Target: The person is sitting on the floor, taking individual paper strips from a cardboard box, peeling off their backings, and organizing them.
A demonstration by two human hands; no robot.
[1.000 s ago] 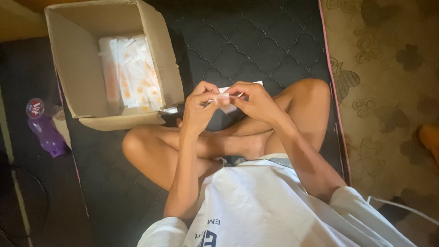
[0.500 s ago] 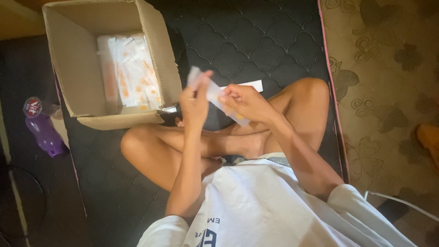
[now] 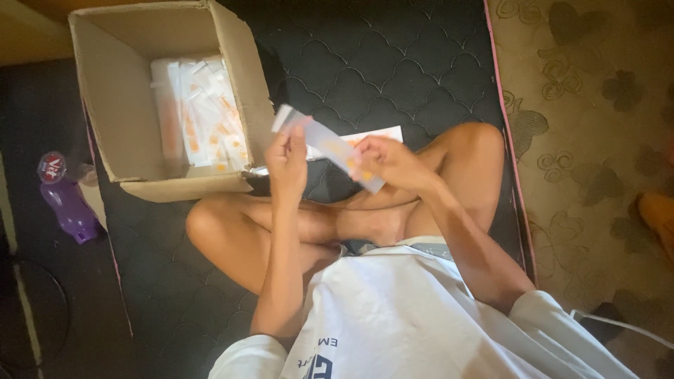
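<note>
A cardboard box (image 3: 126,105) stands open on a dark quilted mattress (image 3: 379,63), with white and orange packets (image 3: 200,116) stacked inside. A purple bottle (image 3: 67,203) lies left of the box; patterned carpet (image 3: 597,140) lies to the right

dark quilted mattress (image 3: 393,63) | on it: open cardboard box (image 3: 119,98), flat white-orange packet (image 3: 382,133) nr knee
</note>
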